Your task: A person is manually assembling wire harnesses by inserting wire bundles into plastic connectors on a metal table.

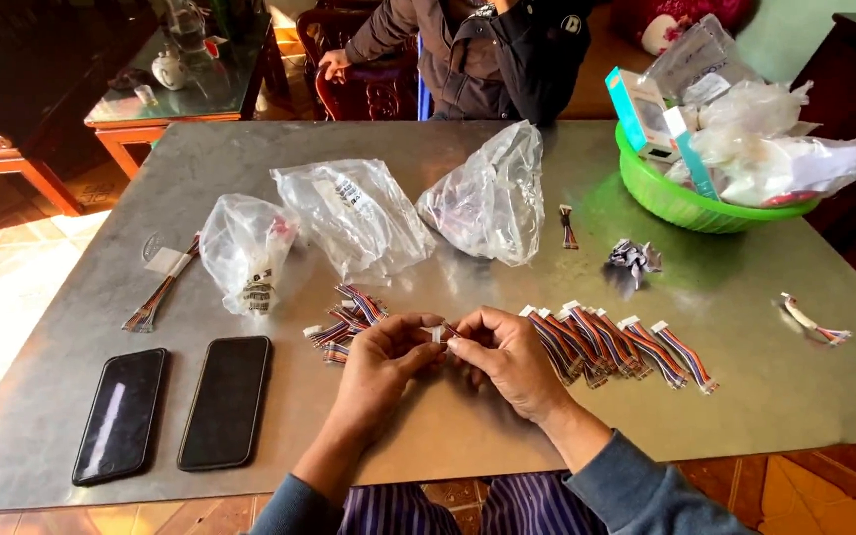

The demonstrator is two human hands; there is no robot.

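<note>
In the lower middle of the frame, the left hand (380,359) and right hand (510,359) are pinching one small white plug (440,334) between closed fingers. Striped wire bundles (626,347) are lying on the grey surface (448,436) just right of them.

Two bare hands, grey-blue sleeves, striped cloth below

The left hand (380,359) and the right hand (503,357) are bare: no gloves, rings or watch show. Each forearm is bare down to a grey-blue sleeve (636,487) of soft knit cloth, pushed back from the wrist; the right one leaves the picture toward 5 o'clock, the left toward 7. Between them, at 6 o'clock, lies dark clothing (448,507) with thin pale vertical stripes.
</note>
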